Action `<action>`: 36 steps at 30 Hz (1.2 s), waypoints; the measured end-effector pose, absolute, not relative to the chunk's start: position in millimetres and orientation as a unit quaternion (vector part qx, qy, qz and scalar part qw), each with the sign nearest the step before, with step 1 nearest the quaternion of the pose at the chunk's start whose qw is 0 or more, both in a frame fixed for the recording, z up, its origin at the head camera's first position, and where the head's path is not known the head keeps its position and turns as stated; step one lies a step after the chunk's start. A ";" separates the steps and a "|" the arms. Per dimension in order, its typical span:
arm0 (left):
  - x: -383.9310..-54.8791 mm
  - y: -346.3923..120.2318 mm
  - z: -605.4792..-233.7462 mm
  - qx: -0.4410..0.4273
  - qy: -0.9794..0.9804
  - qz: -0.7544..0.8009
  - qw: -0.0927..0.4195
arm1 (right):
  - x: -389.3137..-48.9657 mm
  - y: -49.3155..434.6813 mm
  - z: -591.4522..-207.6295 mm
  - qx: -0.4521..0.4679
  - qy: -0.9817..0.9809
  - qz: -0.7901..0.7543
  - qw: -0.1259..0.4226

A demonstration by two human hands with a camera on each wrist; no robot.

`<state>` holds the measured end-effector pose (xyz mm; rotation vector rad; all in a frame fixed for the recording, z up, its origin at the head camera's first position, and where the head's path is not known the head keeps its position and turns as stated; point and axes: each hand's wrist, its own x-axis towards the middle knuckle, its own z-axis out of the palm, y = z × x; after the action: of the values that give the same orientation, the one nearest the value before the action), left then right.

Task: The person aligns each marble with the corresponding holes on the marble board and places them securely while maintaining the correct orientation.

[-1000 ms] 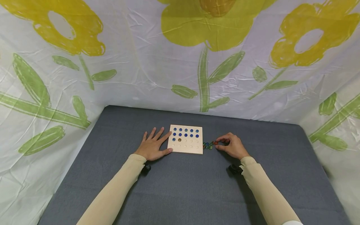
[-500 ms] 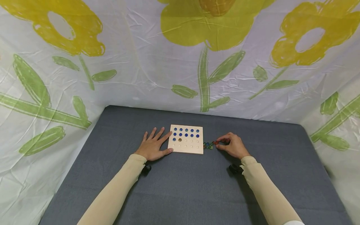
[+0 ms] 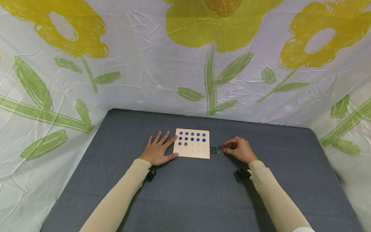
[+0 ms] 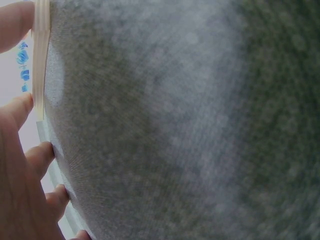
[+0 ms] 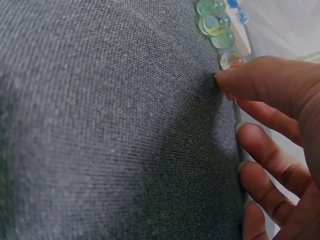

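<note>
The pale board (image 3: 192,154) lies flat near the middle of the head view, a little below the centre. Its two upper rows are filled with blue marbles (image 3: 192,139). In the third row there is one more blue marble at the left end, and next to it a brownish marble (image 3: 185,144); the other hollows of this row, and those of the bottom row, are bare. Just beside the board's right edge lies a small group of loose marbles (image 3: 214,150), mostly green and blue. At the right end of this group is a reddish marble (image 3: 222,147), pinched between the thumb and forefinger of the right hand (image 3: 240,152), whose other fingers are bent. The left hand (image 3: 157,152) rests on the table with its fingers spread apart; its thumb and forefinger touch the board at the left edge. Both arms come from the lower corners of the frame in cream sleeves (image 3: 116,196), with a dark device (image 3: 151,174) at each wrist. The table (image 3: 185,196) has a dark grey cover. Across the upper frame hangs a white sheet (image 3: 150,74) with yellow flowers (image 3: 214,29) and green leaves.
</note>
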<state>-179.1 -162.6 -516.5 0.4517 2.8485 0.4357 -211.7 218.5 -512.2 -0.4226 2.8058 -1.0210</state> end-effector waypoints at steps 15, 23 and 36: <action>-180.7 -164.8 -521.5 0.156 0.970 0.157 0.104 | -211.4 217.1 -512.9 -0.132 0.925 -0.350 0.063; -180.9 -163.1 -519.4 0.153 0.970 0.150 0.112 | -207.1 217.0 -509.0 -0.123 0.920 -0.368 0.060; -181.0 -163.7 -519.6 0.153 0.971 0.147 0.111 | -200.7 212.8 -501.9 -0.125 0.918 -0.374 0.044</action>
<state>-181.0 -163.7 -519.6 0.4481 2.8514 0.4321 -200.7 212.8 -501.9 -0.3809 2.8048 -1.1442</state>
